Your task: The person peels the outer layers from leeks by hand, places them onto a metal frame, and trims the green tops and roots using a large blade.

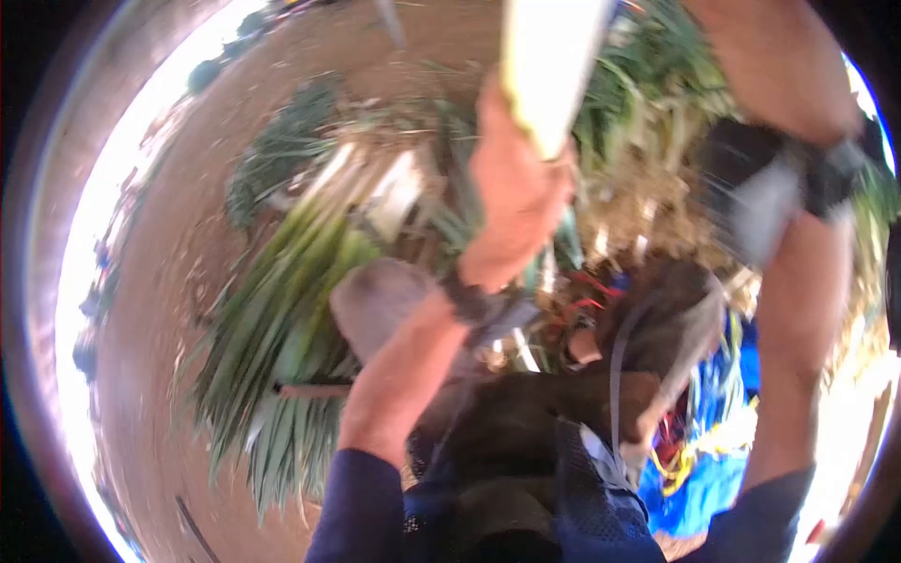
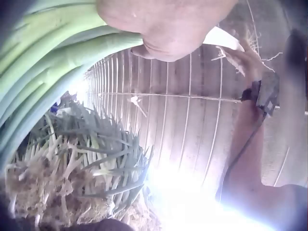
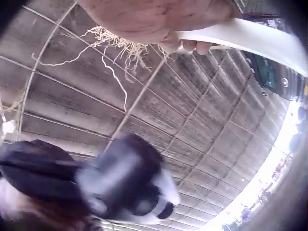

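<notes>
A leek [image 1: 556,56] is stretched between both hands, raised in front of the body. My left hand [image 1: 521,183] grips it, and in the left wrist view the hand [image 2: 166,24] is wrapped where the pale shaft turns into broad green leaves [image 2: 53,62]. Toward the root end, my right hand [image 3: 163,19] holds the white shaft [image 3: 250,41], its fingertips curled underneath. Stringy roots [image 3: 120,48] hang out beyond that hand. In the head view the right hand [image 1: 774,52] is partly cut off and blurred at the upper right.
A bundle of leeks [image 1: 291,281] lies on the dirt ground [image 1: 150,310] to the left. More leeks with rooty ends [image 1: 648,178] are heaped ahead and right. Beside the right leg lies a blue sheet [image 1: 699,488] with yellow and red strings. Both knees are close below the hands.
</notes>
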The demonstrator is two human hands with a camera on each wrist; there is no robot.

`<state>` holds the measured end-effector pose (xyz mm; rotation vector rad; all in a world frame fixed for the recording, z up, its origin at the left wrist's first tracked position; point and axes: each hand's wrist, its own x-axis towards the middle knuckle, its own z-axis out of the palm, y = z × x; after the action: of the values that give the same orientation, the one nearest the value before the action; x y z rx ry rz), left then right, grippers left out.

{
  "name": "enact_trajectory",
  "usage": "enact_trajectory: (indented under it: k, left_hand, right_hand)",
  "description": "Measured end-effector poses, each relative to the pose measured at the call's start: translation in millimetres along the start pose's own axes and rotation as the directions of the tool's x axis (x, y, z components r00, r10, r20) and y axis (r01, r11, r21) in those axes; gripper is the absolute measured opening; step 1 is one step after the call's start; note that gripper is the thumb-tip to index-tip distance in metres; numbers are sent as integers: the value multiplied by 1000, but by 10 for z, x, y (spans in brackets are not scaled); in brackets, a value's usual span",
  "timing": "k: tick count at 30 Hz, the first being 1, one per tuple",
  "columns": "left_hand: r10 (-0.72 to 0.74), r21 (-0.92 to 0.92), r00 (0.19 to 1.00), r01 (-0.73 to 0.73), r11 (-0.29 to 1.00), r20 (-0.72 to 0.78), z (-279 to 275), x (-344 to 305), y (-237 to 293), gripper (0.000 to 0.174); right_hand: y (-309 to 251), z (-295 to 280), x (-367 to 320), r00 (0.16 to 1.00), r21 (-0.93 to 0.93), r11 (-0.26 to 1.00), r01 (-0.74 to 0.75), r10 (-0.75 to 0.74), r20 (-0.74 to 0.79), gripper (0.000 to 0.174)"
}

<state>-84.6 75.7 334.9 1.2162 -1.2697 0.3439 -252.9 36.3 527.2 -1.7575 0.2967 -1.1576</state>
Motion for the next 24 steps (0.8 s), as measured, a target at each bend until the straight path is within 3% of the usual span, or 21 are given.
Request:
enact_trajectory:
  k: [1, 3, 5, 6, 7, 9, 13, 14, 15, 17, 18, 19, 20, 21, 23, 24]
  left_hand:
    - [56, 93, 996, -50, 994, -69, -53, 136, 56, 78]
    - [248, 193, 967, -233, 953, -58, -283, 484, 165, 77]
    - [283, 301, 953, -240, 923, -110, -507, 867, 395, 79]
    - [233, 469, 972, -214, 857, 19, -718, 1108, 619, 60]
    - [227, 544, 972, -225, 808, 63, -910, 1247, 757, 61]
    - [203, 717, 967, -250, 651, 154, -1339, 1349, 886, 62]
    - [23, 947, 967, -251, 198, 252, -2167, 1373, 836, 64]
    - [211, 901, 897, -419, 117, 389, -2530, 1310, 526, 83]
    - [204, 904, 899, -415, 108, 388, -2701, 1263, 427, 83]
    - [-79, 886, 902, -431, -172, 424, -2960, 1157, 275, 80]
    - [-86, 887, 904, -427, -178, 418, -3106, 1100, 106, 80]
    - [-210, 882, 900, -423, -207, 382, -3235, 1041, -94, 80]
    - [-332, 876, 882, -421, -235, 335, -3314, 967, -304, 79]
    - [-339, 877, 882, -418, -237, 329, -3332, 899, -475, 79]
    - [-542, 901, 803, -397, -175, 249, -3346, 768, -824, 79]
    - [-552, 901, 796, -399, -171, 248, -3315, 749, -1017, 79]
  right_hand:
    - [-37, 33, 10, 999, 109, 994, -24, 21, 27, 44]
    - [-119, 171, -6, 991, 324, 938, -122, 94, 100, 45]
    - [-181, 229, 29, 970, 498, 835, -233, 164, 180, 46]
    - [-195, 272, 23, 957, 564, 776, -283, 191, 217, 47]
    - [-208, 330, 50, 945, 619, 716, -324, 212, 249, 48]
    - [-207, 443, 144, 925, 702, 602, -380, 229, 304, 49]
    - [120, 662, 506, 901, 797, 426, -429, 262, 345, 52]
    - [304, 720, 649, 890, 812, 386, -439, 314, 332, 53]
    - [591, 780, 791, 872, 827, 346, -443, 379, 309, 53]
    - [1329, 951, 1008, 817, 829, 340, -444, 534, 219, 55]
    - [1830, 1005, 1020, 817, 811, 407, -420, 559, 143, 51]
    - [2268, 1050, 1022, 815, 787, 473, -396, 576, 64, 47]
    - [2716, 1048, 986, 784, 732, 493, -471, 613, 92, 52]
    - [3018, 1087, 880, 749, 670, 506, -544, 652, 116, 56]
    - [3497, 1195, 707, 693, 559, 528, -639, 711, 119, 54]
    - [3687, 1236, 611, 704, 488, 573, -658, 698, 130, 53]
